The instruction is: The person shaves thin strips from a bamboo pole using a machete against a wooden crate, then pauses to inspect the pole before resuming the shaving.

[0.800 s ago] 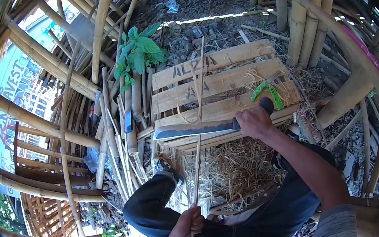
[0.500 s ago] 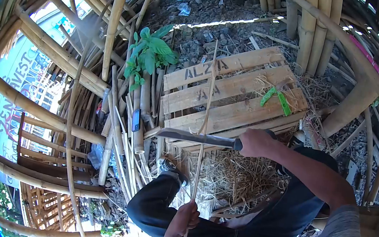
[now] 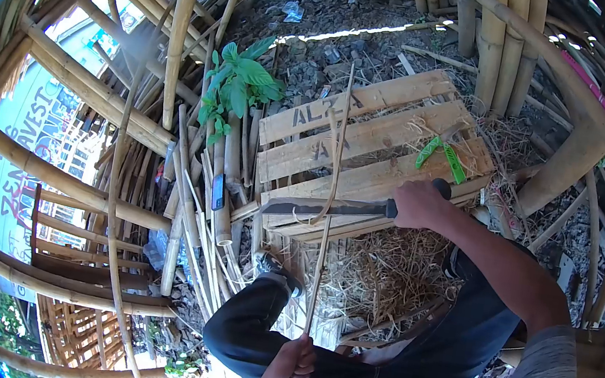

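My right hand [image 3: 421,204] is wrapped round the dark handle of a machete [image 3: 324,208], whose long blade points left. The blade lies across a thin bamboo strip [image 3: 319,269], and a pale shaving [image 3: 332,154] curls up from the strip there. Low in the view, my left hand [image 3: 292,359] grips the near end of the strip. The strip runs upright in the view, its far part passing over a slatted wooden crate [image 3: 370,144] with stencilled letters.
Two bright green pieces [image 3: 442,158] lie on the crate. Straw shavings [image 3: 397,287] are heaped before it. Left stand a leafy plant [image 3: 244,80], bamboo poles [image 3: 227,147] and a phone [image 3: 218,191]. Bamboo framing [image 3: 71,183] surrounds the spot.
My right hand and the machete have shifted slightly up and to the right, the blade now tilted. The shaving stands farther off the strip. My left hand has dropped a little lower.
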`<state>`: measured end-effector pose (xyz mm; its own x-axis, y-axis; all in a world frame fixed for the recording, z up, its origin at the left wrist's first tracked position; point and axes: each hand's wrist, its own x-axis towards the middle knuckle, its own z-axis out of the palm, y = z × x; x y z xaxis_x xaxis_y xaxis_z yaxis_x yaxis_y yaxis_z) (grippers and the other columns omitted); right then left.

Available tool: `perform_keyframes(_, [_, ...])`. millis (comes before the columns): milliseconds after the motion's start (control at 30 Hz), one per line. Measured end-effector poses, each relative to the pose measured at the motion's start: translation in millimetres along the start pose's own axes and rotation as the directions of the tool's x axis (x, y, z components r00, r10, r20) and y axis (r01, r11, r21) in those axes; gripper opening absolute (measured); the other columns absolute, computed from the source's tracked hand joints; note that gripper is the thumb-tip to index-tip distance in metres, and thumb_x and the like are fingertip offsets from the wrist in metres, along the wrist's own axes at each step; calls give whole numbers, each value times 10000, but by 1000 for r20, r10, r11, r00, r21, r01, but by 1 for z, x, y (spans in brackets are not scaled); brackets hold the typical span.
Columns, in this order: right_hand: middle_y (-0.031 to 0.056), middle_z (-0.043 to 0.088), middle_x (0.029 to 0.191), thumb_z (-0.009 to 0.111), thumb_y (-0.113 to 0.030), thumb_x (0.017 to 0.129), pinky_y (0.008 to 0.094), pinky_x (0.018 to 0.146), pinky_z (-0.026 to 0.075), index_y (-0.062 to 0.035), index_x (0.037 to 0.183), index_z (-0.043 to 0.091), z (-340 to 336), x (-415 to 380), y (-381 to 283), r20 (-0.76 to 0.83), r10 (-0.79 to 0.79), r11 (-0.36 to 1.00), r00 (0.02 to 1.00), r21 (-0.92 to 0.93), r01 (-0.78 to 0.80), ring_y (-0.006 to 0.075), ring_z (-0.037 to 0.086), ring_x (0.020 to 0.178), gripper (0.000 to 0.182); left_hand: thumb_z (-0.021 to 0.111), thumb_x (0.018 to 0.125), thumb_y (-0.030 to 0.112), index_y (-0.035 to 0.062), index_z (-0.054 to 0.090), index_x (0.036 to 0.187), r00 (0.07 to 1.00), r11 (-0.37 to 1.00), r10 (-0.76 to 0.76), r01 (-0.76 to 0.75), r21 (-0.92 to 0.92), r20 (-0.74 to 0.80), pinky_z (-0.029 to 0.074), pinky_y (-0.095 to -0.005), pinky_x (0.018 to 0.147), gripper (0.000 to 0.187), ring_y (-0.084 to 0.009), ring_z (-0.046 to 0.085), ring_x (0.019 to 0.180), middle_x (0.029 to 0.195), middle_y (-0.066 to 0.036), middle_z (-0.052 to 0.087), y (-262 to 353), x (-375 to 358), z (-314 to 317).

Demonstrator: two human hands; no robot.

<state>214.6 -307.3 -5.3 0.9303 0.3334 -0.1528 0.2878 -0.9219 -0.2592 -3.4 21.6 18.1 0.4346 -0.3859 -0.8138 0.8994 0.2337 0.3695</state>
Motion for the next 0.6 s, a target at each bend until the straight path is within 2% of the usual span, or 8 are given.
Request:
perform_keyframes(233, [169, 648, 716, 616, -154, 623, 398, 613, 512, -27, 752, 660, 3, -7, -2, -43, -21, 1000, 999, -8, 20, 281, 659, 695, 186, 313, 975, 424, 169, 350, 714, 999, 1000, -10, 10, -12, 38, 123, -201, 351, 367, -38, 164, 393, 534, 62, 244, -5, 2, 0])
perform_keyframes(367, [153, 640, 659, 600, -135, 646, 383, 567, 511, -27, 786, 651, 18, -1, 5, -225, -77, 995, 971, -75, 62, 276, 654, 638, 184, 313, 974, 431, 169, 349, 715, 998, 998, -20, 24, -58, 54, 122, -200, 351, 370, -39, 163, 394, 533, 62, 239, -10, 6, 1])
perform_keyframes(400, [148, 636, 640, 595, -133, 650, 381, 559, 512, -29, 795, 649, 16, 1, 6, -300, -116, 989, 947, -119, 83, 279, 652, 620, 186, 313, 974, 431, 170, 350, 717, 988, 987, -32, 55, -149, 151, 123, -200, 350, 368, -38, 162, 394, 532, 62, 235, -11, 9, 1])
perform_keyframes(433, [148, 636, 640, 595, -133, 650, 381, 559, 512, -29, 795, 649, 13, 2, 8, -298, -113, 989, 948, -123, 80, 279, 652, 620, 186, 313, 974, 431, 170, 351, 719, 968, 967, -36, 96, -236, 247, 123, -200, 348, 366, -38, 162, 395, 531, 61, 232, -12, 9, 2])
perform_keyframes(500, [146, 630, 621, 595, -134, 653, 380, 569, 519, -20, 778, 651, 4, 8, 11, -359, -153, 975, 921, -206, 81, 285, 649, 604, 178, 314, 971, 442, 170, 350, 713, 978, 979, -27, 68, -193, 205, 125, -200, 346, 376, -39, 163, 395, 529, 62, 233, -8, 12, 9])
perform_keyframes(533, [146, 630, 621, 595, -134, 653, 380, 569, 519, -20, 778, 651, 1, 6, 9, -364, -156, 974, 918, -209, 83, 285, 649, 604, 178, 315, 968, 453, 170, 349, 708, 988, 988, -17, 40, -148, 154, 126, -201, 344, 386, -39, 165, 395, 526, 62, 234, -5, 12, 12])
perform_keyframes(567, [161, 631, 638, 594, -135, 651, 387, 589, 523, -11, 768, 651, -2, 3, 7, -238, -148, 984, 960, -134, 119, 296, 650, 622, 179, 315, 968, 453, 170, 349, 708, 988, 989, -7, 30, -147, 154, 126, -201, 344, 386, -39, 165, 395, 526, 62, 234, -2, 12, 12])
perform_keyframes(600, [175, 632, 655, 593, -136, 649, 394, 610, 526, -2, 757, 651, -5, 1, 4, -107, -151, 988, 983, -53, 146, 308, 651, 640, 181, 319, 964, 464, 170, 347, 699, 996, 997, 3, 4, -73, 90, 128, -201, 343, 397, -40, 168, 395, 524, 62, 237, 1, 14, 11])
